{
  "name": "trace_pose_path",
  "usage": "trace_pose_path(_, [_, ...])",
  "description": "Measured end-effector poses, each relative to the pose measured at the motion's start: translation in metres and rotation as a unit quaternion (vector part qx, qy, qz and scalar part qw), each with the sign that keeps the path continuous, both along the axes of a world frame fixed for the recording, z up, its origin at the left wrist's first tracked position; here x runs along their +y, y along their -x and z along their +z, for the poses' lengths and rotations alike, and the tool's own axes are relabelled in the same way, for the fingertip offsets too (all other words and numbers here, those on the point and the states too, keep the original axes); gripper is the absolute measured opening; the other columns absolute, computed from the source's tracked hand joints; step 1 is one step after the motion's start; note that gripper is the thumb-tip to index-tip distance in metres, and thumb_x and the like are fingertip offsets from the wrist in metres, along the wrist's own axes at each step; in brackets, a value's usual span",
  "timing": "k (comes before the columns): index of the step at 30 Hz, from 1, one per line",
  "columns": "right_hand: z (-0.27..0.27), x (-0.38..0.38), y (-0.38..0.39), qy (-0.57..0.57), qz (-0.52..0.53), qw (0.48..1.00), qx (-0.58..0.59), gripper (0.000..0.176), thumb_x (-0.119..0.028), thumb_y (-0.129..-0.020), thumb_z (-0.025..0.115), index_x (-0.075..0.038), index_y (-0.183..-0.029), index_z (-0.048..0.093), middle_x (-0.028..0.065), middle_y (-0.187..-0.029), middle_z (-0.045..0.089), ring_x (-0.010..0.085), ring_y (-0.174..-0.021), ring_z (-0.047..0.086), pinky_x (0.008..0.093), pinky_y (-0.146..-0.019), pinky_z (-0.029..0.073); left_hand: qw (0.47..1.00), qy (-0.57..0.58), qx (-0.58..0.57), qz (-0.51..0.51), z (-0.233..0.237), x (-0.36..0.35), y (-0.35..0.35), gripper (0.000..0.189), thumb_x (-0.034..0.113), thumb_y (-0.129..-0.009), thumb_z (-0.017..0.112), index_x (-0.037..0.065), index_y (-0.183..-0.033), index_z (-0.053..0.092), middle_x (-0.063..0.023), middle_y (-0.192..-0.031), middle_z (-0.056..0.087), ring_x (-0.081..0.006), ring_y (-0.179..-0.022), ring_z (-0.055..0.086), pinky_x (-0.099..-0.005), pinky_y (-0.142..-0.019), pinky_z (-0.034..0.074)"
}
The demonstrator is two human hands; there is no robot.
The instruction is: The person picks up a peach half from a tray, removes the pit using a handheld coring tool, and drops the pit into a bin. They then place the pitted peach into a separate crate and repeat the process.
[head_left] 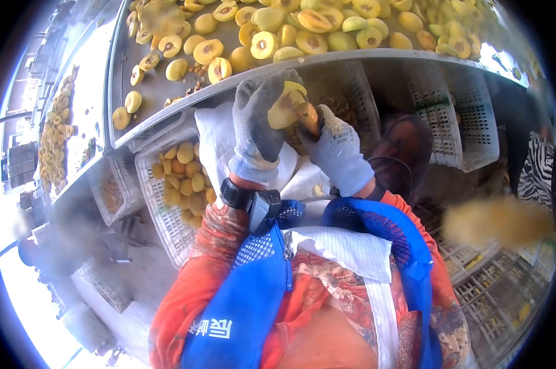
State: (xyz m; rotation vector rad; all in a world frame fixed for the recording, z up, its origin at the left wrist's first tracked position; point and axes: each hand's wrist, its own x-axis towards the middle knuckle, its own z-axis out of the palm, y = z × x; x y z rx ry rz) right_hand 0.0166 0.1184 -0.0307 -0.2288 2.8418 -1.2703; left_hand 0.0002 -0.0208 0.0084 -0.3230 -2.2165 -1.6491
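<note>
A piece of yellow fruit is in the upper middle of the view, just before the near edge of the table. The left hand, in a grey glove, is curled around it, with fingers bent and closed against the fruit. The right hand, also gloved, is nearly closed on a brown handle-like piece, which meets the fruit at its 4 o'clock side; what exactly this piece is cannot be told.

From the fruit, at 12 o'clock, the table carries many halved yellow fruits. At 8 o'clock, a white crate holds more yellow fruits. At 3 o'clock stand other white crates, with holes in their walls.

Towards 6 o'clock is a blue vest. It bears white characters, too unclear for sure reading. The right glove has faint print, too small to read.
</note>
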Motion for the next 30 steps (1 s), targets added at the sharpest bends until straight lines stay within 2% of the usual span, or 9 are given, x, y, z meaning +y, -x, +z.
trace_pose_path(5, [0.000, -0.011, -0.021, 0.199, 0.036, 0.976, -0.077, 0.022, -0.017, -0.081, 0.065, -0.006, -0.098, 0.056, 0.0181, -0.083, 0.064, 0.0378, -0.076, 0.063, 0.0433, -0.068, 0.050, 0.908, -0.376, -0.186, -0.007, 0.004, 0.017, -0.009, 0.030, 0.017, -0.093, 0.057, -0.006, -0.111, 0.059, -0.0110, -0.101, 0.064, -0.0178, -0.091, 0.062, -0.0273, -0.076, 0.052])
trace_pose_path(11, [-0.003, 0.018, -0.010, 0.190, 0.102, 0.968, -0.129, 0.026, -0.016, -0.079, 0.066, -0.004, -0.101, 0.058, 0.0187, -0.087, 0.065, 0.0385, -0.083, 0.063, 0.0418, -0.073, 0.050, 0.957, -0.222, -0.179, -0.062, -0.004, 0.011, -0.009, 0.030, 0.014, -0.094, 0.057, -0.006, -0.116, 0.060, -0.0129, -0.110, 0.065, -0.0167, -0.093, 0.062, -0.0271, -0.081, 0.052])
trace_pose_path(14, [-0.020, 0.001, -0.018, 0.229, 0.082, 0.965, -0.096, 0.031, -0.016, -0.080, 0.070, -0.004, -0.107, 0.060, 0.0141, -0.090, 0.067, 0.0248, -0.080, 0.067, 0.0354, -0.073, 0.052, 0.957, -0.225, -0.183, 0.009, 0.006, 0.021, -0.012, 0.030, 0.012, -0.094, 0.058, -0.006, -0.117, 0.060, -0.0124, -0.111, 0.065, -0.0162, -0.096, 0.062, -0.0271, -0.084, 0.051])
trace_pose_path(15, [-0.011, -0.002, -0.025, 0.218, 0.068, 0.962, -0.151, 0.032, -0.013, -0.080, 0.070, -0.005, -0.109, 0.059, 0.0133, -0.090, 0.067, 0.0246, -0.079, 0.066, 0.0346, -0.072, 0.052, 0.956, -0.220, -0.193, 0.033, 0.013, 0.026, -0.014, 0.029, 0.011, -0.093, 0.060, -0.006, -0.117, 0.060, -0.0112, -0.110, 0.066, -0.0155, -0.096, 0.062, -0.0270, -0.084, 0.051])
trace_pose_path(18, [-0.014, -0.003, -0.025, 0.235, 0.058, 0.970, -0.034, 0.022, -0.016, -0.081, 0.064, -0.005, -0.099, 0.058, 0.0189, -0.088, 0.065, 0.0383, -0.082, 0.063, 0.0429, -0.071, 0.050, 0.970, -0.174, -0.168, 0.006, 0.013, 0.026, -0.016, 0.028, 0.011, -0.099, 0.044, -0.006, -0.116, 0.059, -0.0129, -0.107, 0.065, -0.0193, -0.091, 0.064, -0.0285, -0.082, 0.052])
trace_pose_path(19, [-0.018, 0.000, -0.018, 0.212, 0.068, 0.974, -0.053, 0.021, -0.021, -0.081, 0.065, -0.008, -0.096, 0.058, 0.0186, -0.085, 0.065, 0.0385, -0.078, 0.063, 0.0450, -0.067, 0.050, 0.991, -0.107, -0.083, -0.009, 0.004, 0.024, -0.012, 0.030, 0.012, -0.100, 0.041, -0.007, -0.116, 0.058, -0.0143, -0.106, 0.064, -0.0210, -0.089, 0.064, -0.0301, -0.080, 0.052])
trace_pose_path(23, [-0.012, 0.001, -0.006, 0.113, 0.033, 0.993, 0.024, 0.024, -0.024, -0.081, 0.066, -0.010, -0.098, 0.057, 0.0178, -0.082, 0.065, 0.0395, -0.076, 0.063, 0.0462, -0.065, 0.050, 0.932, -0.321, -0.135, -0.105, 0.003, 0.014, 0.002, 0.029, 0.006, -0.099, 0.041, -0.004, -0.123, 0.052, -0.0182, -0.113, 0.060, -0.0262, -0.095, 0.063, -0.0356, -0.081, 0.054])
trace_pose_path(25, [-0.009, -0.005, -0.006, 0.115, 0.014, 0.993, 0.022, 0.026, -0.024, -0.080, 0.066, -0.009, -0.099, 0.056, 0.0180, -0.082, 0.065, 0.0395, -0.076, 0.063, 0.0467, -0.065, 0.050, 0.925, -0.364, -0.096, -0.046, 0.018, 0.030, 0.000, 0.027, 0.009, -0.094, 0.051, -0.005, -0.117, 0.057, -0.0160, -0.107, 0.063, -0.0233, -0.092, 0.064, -0.0331, -0.079, 0.054])
trace_pose_path(30, [-0.002, -0.010, -0.001, 0.118, -0.007, 0.993, 0.021, 0.030, -0.022, -0.079, 0.067, -0.009, -0.102, 0.054, 0.0184, -0.083, 0.065, 0.0395, -0.077, 0.063, 0.0469, -0.067, 0.050, 0.995, -0.097, 0.013, -0.003, -0.005, 0.022, 0.005, 0.033, 0.005, -0.096, 0.047, -0.004, -0.128, 0.048, -0.0198, -0.127, 0.051, -0.0326, -0.109, 0.058, -0.0460, -0.094, 0.050])
